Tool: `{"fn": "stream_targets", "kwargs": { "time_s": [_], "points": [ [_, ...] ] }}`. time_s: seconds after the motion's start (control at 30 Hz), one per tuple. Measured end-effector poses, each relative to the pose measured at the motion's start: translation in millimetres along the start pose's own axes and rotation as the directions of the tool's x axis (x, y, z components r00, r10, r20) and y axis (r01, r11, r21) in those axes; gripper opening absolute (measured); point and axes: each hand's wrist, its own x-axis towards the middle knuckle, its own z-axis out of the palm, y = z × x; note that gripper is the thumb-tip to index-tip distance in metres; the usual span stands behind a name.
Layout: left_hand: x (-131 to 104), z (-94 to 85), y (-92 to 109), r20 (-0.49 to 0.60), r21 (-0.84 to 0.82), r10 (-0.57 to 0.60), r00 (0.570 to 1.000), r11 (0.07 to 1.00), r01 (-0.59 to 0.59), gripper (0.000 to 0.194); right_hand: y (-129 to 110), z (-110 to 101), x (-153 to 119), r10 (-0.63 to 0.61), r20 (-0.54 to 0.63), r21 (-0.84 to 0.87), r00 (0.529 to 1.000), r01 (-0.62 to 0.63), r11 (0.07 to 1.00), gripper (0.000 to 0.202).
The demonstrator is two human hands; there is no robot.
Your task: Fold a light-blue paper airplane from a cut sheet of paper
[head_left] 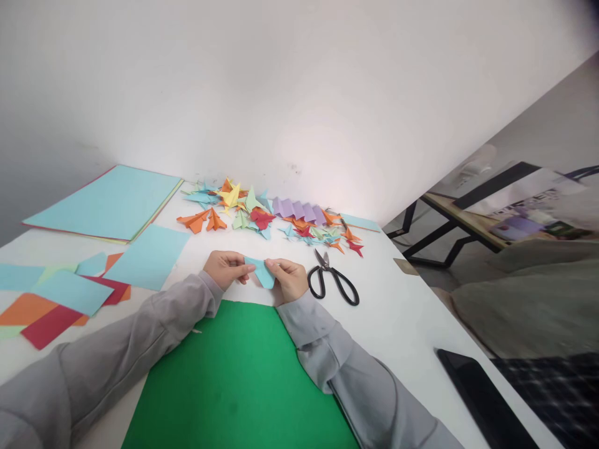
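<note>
A small light-blue folded paper piece [265,277] is stretched between my two hands, just past the far edge of a green sheet [243,374]. My left hand [228,269] pinches its left corner between thumb and fingers. On the other side, my right hand [289,278] grips the right corner the same way. The paper's middle hangs down toward me in a blunt point. Black-handled scissors [333,277] lie right of my right hand, blades slightly apart and pointing away from me.
Folded paper figures [253,209] in several colours lie along the wall, with a pleated purple strip [299,211] among them. Large coloured sheets [107,202] are stacked at the back left. Loose paper pieces [70,293] overlap at left. A black phone-like slab [484,399] rests near the right edge.
</note>
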Motion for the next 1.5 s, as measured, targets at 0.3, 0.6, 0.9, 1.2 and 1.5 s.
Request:
{"fn": "stream_targets", "kwargs": {
  "time_s": [0.3,0.6,0.9,1.2,1.5],
  "points": [
    [4,-1.5,-7,-0.057,-0.023,-0.026,0.998,0.999,0.025,0.027,-2,0,-2,0.078,0.052,0.153,0.996,-0.085,0.985,0.028],
    [9,-1.6,-14,-0.131,-0.170,0.029,0.991,0.984,-0.051,0.035,5,0,0,-0.017,-0.030,0.133,0.999,0.021,0.991,0.025],
    [10,-5.6,-7,-0.064,-0.346,-0.032,0.997,0.938,0.008,0.037,-4,0,-5,-0.289,0.045,-0.103,0.956,0.292,0.951,0.020],
    [9,-3.2,-10,-0.083,-0.410,-0.045,0.996,0.912,0.007,0.029,-5,-2,-10,-0.477,0.220,-0.293,0.851,0.524,0.800,0.020],
    [6,-2.3,-3,0.057,-0.469,-0.082,0.995,0.878,0.100,0.034,-4,-2,-7,-0.361,0.132,-0.205,0.923,0.382,0.901,0.035]
  ]
}}
